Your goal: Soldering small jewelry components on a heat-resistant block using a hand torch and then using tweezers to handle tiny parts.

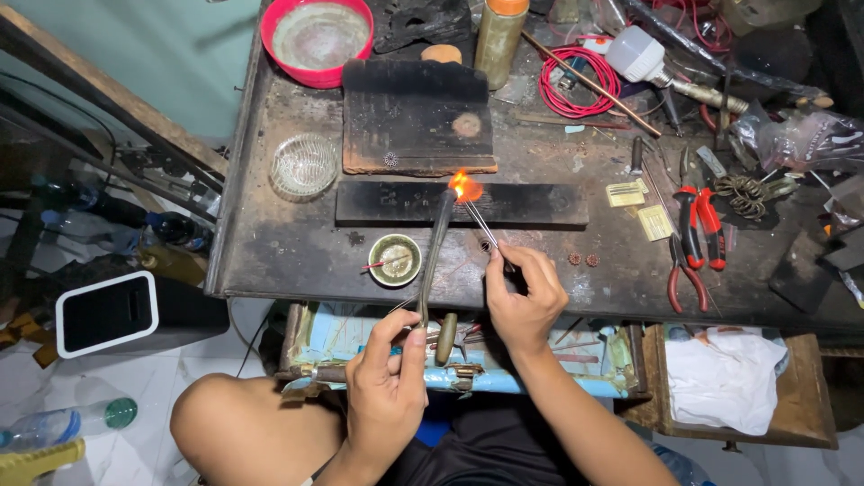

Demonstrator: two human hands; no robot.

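My left hand (pixel 389 378) grips the handle of a thin metal blowtorch (pixel 435 261), whose tip points up at a long charred black block (pixel 531 203). An orange flame (pixel 465 187) burns at the tip. My right hand (pixel 524 290) pinches slim metal tweezers (pixel 484 227), holding their points in the flame over the block. A small round dish (pixel 395 260) with a red stick in it sits just left of the torch. Two tiny reddish round pieces (pixel 583 259) lie on the bench right of my right hand.
A larger burnt board (pixel 416 117), a glass dish (pixel 303 166), a red bowl (pixel 317 38) and a bottle (pixel 499 36) stand behind. Red-handled pliers (pixel 700 227), red wire (pixel 580 81), wire coils and small yellow cards lie right. An open drawer (pixel 504 360) sits below.
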